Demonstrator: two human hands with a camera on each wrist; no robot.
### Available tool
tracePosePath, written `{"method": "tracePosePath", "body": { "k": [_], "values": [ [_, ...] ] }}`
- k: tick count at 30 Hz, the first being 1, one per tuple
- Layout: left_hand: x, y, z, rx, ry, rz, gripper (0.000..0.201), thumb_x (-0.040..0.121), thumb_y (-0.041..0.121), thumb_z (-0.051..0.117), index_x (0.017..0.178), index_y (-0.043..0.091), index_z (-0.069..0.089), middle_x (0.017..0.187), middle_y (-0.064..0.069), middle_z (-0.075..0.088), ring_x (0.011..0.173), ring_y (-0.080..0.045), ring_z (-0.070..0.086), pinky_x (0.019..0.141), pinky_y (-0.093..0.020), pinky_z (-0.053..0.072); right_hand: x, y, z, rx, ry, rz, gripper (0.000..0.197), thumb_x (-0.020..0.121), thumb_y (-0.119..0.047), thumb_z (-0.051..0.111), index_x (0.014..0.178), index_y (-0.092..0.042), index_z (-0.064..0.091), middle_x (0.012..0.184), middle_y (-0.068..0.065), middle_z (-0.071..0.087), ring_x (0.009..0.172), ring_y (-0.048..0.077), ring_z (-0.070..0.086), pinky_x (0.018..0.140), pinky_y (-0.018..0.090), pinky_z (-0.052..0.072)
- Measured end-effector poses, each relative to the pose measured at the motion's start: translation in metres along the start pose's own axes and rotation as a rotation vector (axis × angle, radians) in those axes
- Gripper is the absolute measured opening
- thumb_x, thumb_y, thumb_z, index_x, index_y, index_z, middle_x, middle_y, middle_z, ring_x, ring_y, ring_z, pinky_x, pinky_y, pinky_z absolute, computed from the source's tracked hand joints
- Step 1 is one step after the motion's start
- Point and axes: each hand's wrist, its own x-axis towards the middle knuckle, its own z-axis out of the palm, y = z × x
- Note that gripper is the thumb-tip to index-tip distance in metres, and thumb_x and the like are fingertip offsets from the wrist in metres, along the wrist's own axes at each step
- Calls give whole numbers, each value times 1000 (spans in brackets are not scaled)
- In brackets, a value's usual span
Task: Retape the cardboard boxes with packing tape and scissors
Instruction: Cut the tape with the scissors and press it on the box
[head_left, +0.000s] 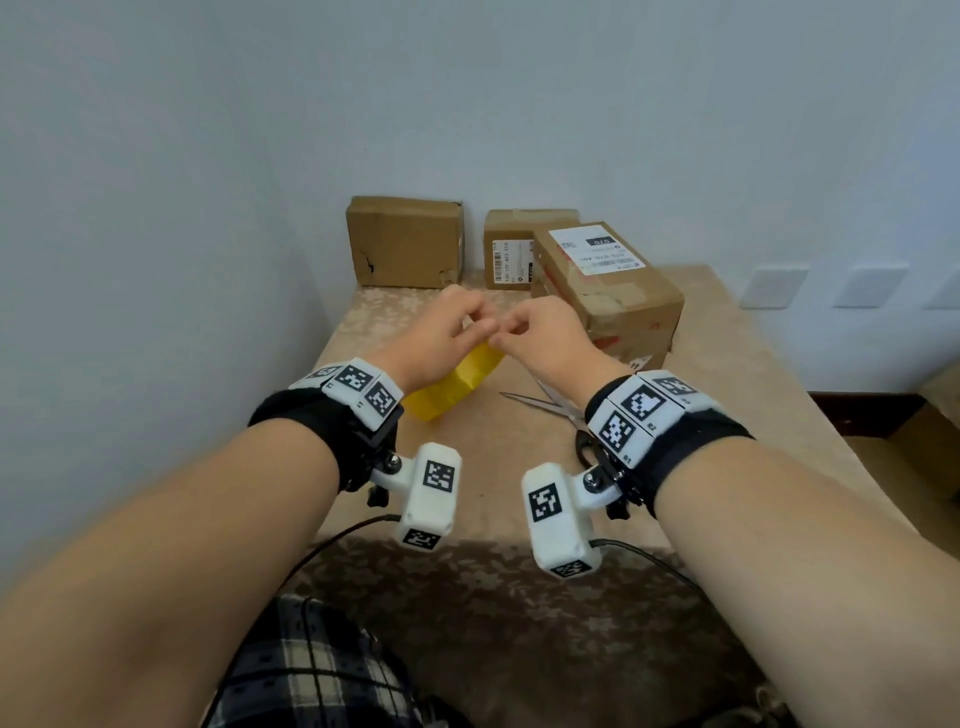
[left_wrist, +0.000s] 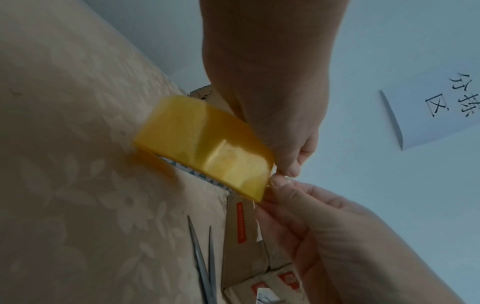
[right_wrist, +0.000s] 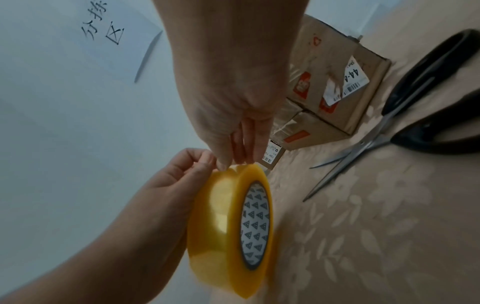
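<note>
A yellow roll of packing tape (head_left: 457, 384) stands on edge just above the table, under my two hands. My left hand (head_left: 475, 325) grips the roll's top with curled fingers. My right hand (head_left: 506, 332) pinches the same top edge with thumb and fingertips. In the right wrist view its fingertips (right_wrist: 233, 160) touch the roll (right_wrist: 223, 226) next to the left hand (right_wrist: 205, 162). No loose tape end shows. Scissors (head_left: 545, 404) with black handles lie open on the table under my right wrist. Cardboard boxes stand at the back: one at the left (head_left: 405, 241), one in the middle (head_left: 511, 249), one labelled at the right (head_left: 608, 280).
The table (head_left: 727, 364) has a beige flowered cloth and stands against a pale wall on the left and at the back. The labelled box sits on another box (head_left: 634, 348). A white paper sign (left_wrist: 441, 107) hangs on the wall. Cables run off the front edge.
</note>
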Motion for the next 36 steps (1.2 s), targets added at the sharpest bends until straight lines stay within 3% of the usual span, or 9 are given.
{"method": "tracePosePath", "body": {
  "k": [4, 8, 12, 19, 22, 24, 26, 29, 36],
  "values": [
    [-6, -3, 1, -27, -139, -85, 21, 92, 23, 60, 108, 18, 48, 109, 1, 45, 91, -3, 42, 67, -3, 32, 5, 3, -1, -72, 74, -8, 22, 87, -12, 65, 84, 10, 68, 87, 23, 69, 83, 34, 60, 73, 35, 44],
    [-6, -2, 6, -54, -108, -195, 52, 87, 24, 66, 130, 12, 40, 120, -1, 46, 105, -11, 45, 79, -17, 33, 6, 8, 3, -95, 123, -17, 16, 90, -14, 63, 88, 0, 71, 89, 11, 69, 84, 19, 59, 77, 29, 44],
    [-3, -5, 2, -130, -27, -182, 38, 86, 19, 67, 119, 12, 49, 116, -2, 52, 99, -12, 49, 69, -16, 37, -5, 5, 1, -21, 204, -99, 14, 89, -13, 65, 88, -3, 74, 84, 8, 70, 81, 19, 60, 81, 36, 47],
    [-3, -4, 9, -122, -19, -85, 18, 92, 18, 58, 108, 10, 59, 107, -1, 54, 94, -7, 46, 75, -18, 34, -13, 5, -6, 19, 259, -123, 13, 91, -7, 61, 92, -2, 72, 85, 11, 70, 80, 19, 59, 82, 38, 49],
    [0, -1, 11, -148, 51, -103, 18, 97, 19, 51, 97, 5, 62, 93, 1, 55, 78, 3, 44, 68, -16, 33, -8, 4, -9, 37, 276, -92, 38, 89, -7, 63, 126, -9, 54, 85, 9, 66, 79, 16, 59, 75, 21, 47],
    [4, -1, 12, -125, 75, -123, 15, 96, 20, 53, 90, 10, 63, 91, 3, 54, 76, 4, 44, 66, -16, 33, -6, 5, -12, 5, 251, -140, 38, 89, -7, 62, 121, -18, 46, 81, 6, 62, 74, 16, 58, 70, 25, 47],
    [5, 0, 12, -134, 84, -124, 13, 95, 20, 55, 86, 13, 61, 87, 7, 52, 77, 7, 44, 65, -14, 32, -6, 6, -14, -115, 172, -227, 16, 91, -8, 56, 105, -16, 54, 79, 3, 61, 75, 20, 57, 70, 36, 48],
    [3, 4, 13, -144, 106, -98, 13, 95, 16, 54, 85, 10, 61, 79, 13, 48, 68, 17, 44, 60, -8, 32, -3, 7, -18, -230, 81, -260, 18, 94, -13, 56, 104, -14, 70, 95, 8, 65, 93, 23, 57, 84, 39, 45],
    [-1, 2, 14, -102, 119, -88, 13, 95, 22, 55, 87, 14, 60, 86, 9, 48, 63, 6, 41, 61, -12, 31, 5, 4, -22, -291, 29, -198, 28, 95, -20, 58, 118, -7, 68, 112, 11, 69, 107, 23, 61, 88, 23, 40]
  ]
}}
